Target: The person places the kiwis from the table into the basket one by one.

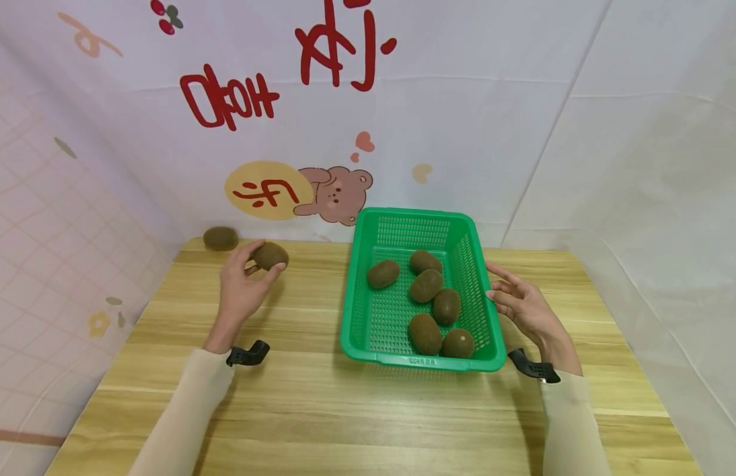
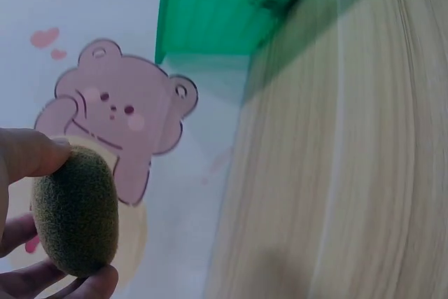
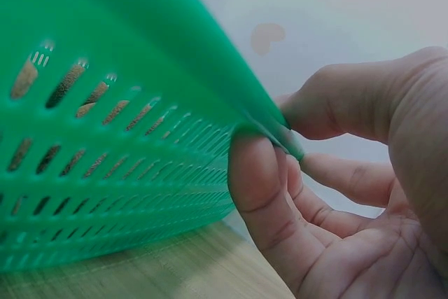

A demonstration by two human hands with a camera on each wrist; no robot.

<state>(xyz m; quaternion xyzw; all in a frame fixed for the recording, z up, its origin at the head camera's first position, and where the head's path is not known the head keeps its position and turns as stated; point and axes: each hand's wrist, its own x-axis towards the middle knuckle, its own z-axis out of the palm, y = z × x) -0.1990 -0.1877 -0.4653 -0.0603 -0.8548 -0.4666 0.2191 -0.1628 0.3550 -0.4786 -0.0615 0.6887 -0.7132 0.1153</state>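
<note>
A fuzzy brown kiwifruit (image 1: 271,256) is held between the thumb and fingers of my left hand (image 1: 244,284), above the left part of the table. The left wrist view shows the same kiwifruit (image 2: 77,211) upright, gripped at its top and bottom ends. My right hand (image 1: 525,307) is at the right side of a green plastic basket (image 1: 351,297). Close up in the right wrist view, the fingers (image 3: 255,173) grip the basket's rim from outside. Several kiwifruits (image 1: 427,286) lie in the basket, mostly toward its right side.
Another kiwifruit (image 1: 220,238) rests at the table's back left corner, left of my left hand. The wooden table (image 1: 368,423) meets a printed white cloth backdrop (image 1: 463,145) at the back. Pale cloth sheets also hang along both sides.
</note>
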